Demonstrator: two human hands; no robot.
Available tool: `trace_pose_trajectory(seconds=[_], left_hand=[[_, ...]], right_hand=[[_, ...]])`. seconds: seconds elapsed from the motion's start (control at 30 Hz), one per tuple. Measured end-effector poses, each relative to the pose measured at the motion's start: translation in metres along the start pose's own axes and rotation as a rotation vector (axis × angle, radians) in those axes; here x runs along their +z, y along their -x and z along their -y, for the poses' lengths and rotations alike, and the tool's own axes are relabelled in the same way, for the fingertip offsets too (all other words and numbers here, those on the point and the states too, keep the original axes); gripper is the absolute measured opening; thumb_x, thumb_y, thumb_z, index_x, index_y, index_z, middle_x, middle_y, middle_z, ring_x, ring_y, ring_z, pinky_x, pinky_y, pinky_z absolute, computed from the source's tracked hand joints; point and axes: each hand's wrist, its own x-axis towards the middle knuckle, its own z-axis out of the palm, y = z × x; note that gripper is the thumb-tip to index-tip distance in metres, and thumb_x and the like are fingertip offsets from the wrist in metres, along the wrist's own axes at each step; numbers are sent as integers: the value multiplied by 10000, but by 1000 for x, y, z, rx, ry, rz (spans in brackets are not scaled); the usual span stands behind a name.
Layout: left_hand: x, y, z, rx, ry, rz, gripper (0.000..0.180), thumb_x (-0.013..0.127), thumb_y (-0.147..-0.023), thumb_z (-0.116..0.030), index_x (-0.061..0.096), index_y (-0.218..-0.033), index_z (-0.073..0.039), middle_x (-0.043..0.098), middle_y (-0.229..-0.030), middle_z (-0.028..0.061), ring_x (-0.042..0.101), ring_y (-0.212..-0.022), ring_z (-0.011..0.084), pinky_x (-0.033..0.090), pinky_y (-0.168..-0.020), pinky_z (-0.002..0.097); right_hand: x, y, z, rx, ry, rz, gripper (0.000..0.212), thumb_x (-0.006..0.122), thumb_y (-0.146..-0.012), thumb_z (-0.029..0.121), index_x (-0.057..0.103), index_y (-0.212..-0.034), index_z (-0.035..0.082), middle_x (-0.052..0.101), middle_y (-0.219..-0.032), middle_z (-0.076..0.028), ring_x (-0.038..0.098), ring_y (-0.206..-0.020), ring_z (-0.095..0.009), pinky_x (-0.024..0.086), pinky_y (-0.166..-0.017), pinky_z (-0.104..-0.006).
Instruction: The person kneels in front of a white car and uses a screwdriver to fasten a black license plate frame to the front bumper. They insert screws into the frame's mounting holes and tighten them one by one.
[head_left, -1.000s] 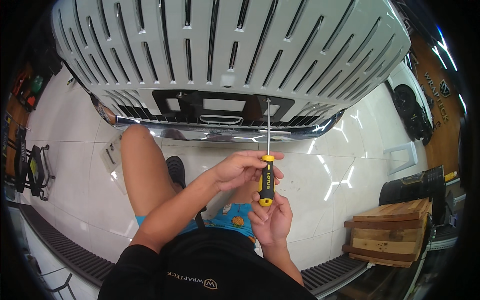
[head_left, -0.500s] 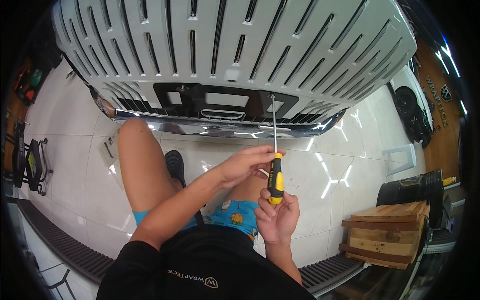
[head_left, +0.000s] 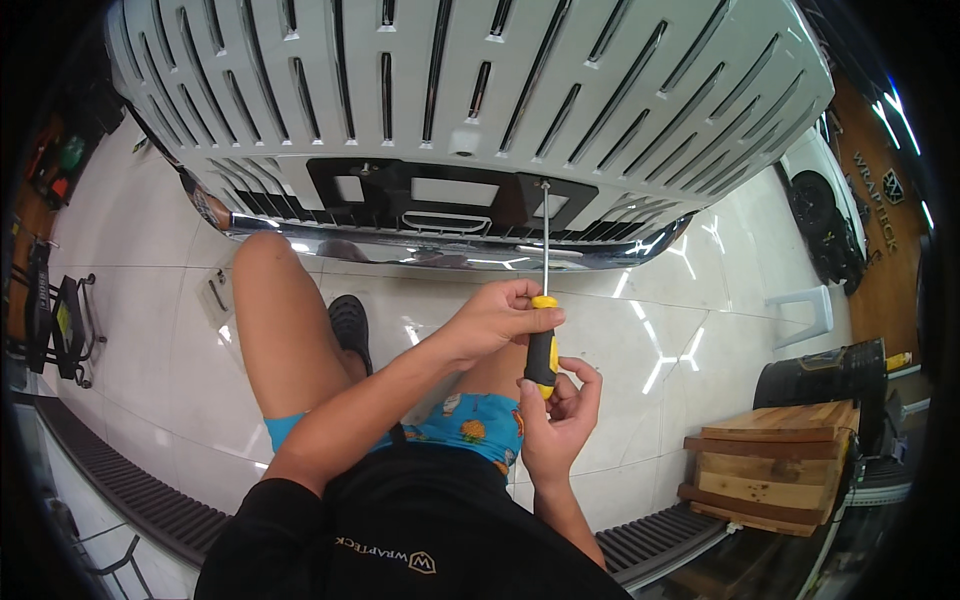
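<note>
A long screwdriver with a black and yellow handle points away from me. Its tip meets a screw at the right side of a black plate bracket. The bracket sits low on a large white slotted car grille. My left hand is closed round the front of the handle, thumb on the yellow collar. Behind it, my right hand grips the handle's rear end between thumb and fingers. Another screw shows at the bracket's left side.
A chrome bumper strip runs below the grille. Wooden steps stand at the right, near a black bin and a white stool. A wheeled black frame is at the left. Tiled floor lies around my legs.
The screwdriver's handle has turned and shifted slightly left. My left thumb now lies on its collar, and my right fingers have changed their hold at the rear end.
</note>
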Motion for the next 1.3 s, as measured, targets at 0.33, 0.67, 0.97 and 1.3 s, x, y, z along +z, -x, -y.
trace_pose_trajectory(seconds=[0.33, 0.67, 0.97, 1.3], left_hand=[[-11, 11, -7, 39, 349, 332, 519, 602, -1084, -264, 474, -1529, -29, 685, -1293, 116, 639, -1204, 163, 489, -1050, 354], [-2, 7, -12, 19, 42, 70, 428, 677, -1048, -218, 579, -1415, -22, 743, -1188, 116, 676, -1124, 155, 511, -973, 308], [-4, 7, -1, -21, 358, 225, 458, 687, -1040, -224, 557, -1426, -16, 730, -1220, 159, 689, -1095, 181, 518, -957, 310], [-1, 5, -7, -21, -24, -43, 392, 745, -1006, -240, 646, -1301, -1, 743, -1195, 131, 691, -1044, 131, 514, -914, 282]], right_hand=[[2, -3, 8, 537, -994, 137, 460, 479, -1089, 322, 378, -1428, 27, 693, -1012, -187, 591, -630, -150, 487, -564, -277], [-1, -8, 6, 304, -393, 93, 392, 418, -1123, 344, 443, -1343, 21, 633, -948, -137, 537, -586, -97, 438, -477, -233], [-6, -9, 15, 433, -488, 114, 354, 487, -1107, 254, 484, -1340, -13, 681, -920, -133, 560, -604, -86, 466, -504, -234], [-3, -9, 15, 357, -521, 100, 397, 508, -1119, 257, 472, -1423, 4, 667, -963, -103, 476, -585, -43, 426, -550, -204]])
